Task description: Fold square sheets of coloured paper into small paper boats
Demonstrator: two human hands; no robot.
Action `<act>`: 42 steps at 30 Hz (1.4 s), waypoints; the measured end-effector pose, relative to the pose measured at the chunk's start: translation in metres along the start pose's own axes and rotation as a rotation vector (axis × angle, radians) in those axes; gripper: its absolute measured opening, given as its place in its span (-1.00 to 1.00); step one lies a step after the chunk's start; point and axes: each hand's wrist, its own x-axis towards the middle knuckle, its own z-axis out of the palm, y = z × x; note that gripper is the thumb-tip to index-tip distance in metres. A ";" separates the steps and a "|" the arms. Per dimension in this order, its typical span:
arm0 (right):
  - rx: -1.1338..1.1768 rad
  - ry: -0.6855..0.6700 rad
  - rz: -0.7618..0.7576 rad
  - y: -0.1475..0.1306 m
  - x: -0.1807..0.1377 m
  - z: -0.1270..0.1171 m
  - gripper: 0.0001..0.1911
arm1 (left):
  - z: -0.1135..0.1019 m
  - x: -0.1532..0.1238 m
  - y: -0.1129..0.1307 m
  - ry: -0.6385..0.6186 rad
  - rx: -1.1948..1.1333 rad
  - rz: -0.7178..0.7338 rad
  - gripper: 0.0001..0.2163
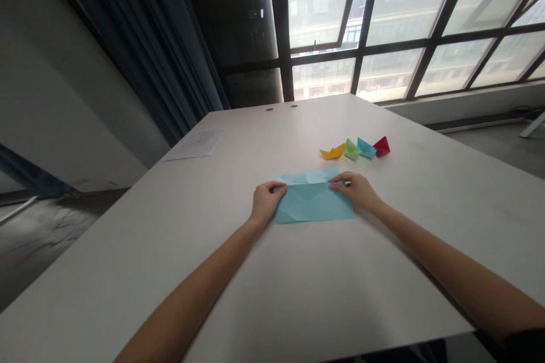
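Observation:
A light blue sheet of paper (315, 205) lies on the white table, with a raised crease running across it and creases showing on its surface. At its left edge my left hand (268, 199) pinches the paper at the crease between thumb and fingers. My right hand (355, 188) pinches the crease near the right edge in the same way. The far strip of the sheet, beyond the crease, looks paler and tilts up a little.
Beyond the sheet, slightly right, small folded paper boats stand in a row: yellow (332, 152), green (351, 150), blue (367, 148) and red (382, 147). A printed white page (196, 144) lies at the table's left edge. Windows and a dark blue curtain (157, 39) rise behind the table (264, 130).

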 end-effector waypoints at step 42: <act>-0.202 -0.379 -0.380 0.021 0.003 -0.009 -0.60 | -0.001 -0.015 0.010 -0.405 0.564 0.510 -0.78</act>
